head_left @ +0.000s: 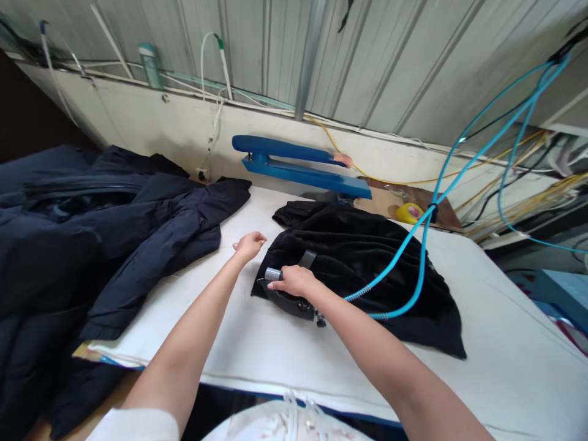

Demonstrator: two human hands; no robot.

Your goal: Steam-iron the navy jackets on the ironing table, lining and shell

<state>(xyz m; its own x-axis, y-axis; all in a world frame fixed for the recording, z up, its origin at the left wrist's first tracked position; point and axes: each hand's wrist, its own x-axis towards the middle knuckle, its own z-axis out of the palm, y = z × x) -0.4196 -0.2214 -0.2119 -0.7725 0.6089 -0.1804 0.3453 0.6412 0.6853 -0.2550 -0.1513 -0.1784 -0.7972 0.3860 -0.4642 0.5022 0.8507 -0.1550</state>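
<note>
My right hand (294,280) is closed round the grey handle of a black steam iron (288,299), which rests on the near left corner of a black garment (367,269) spread on the white padded table (275,343). Blue hoses (413,245) run from the iron's back up to the right. My left hand (249,245) hovers just left of the garment over the white pad, fingers loosely curled with nothing visible in them.
A pile of dark navy jackets (92,233) covers the table's left end. A blue sleeve-board arm (294,160) stands at the back by the wall. A yellow tape roll (410,212) lies behind the garment. Cables hang at the right.
</note>
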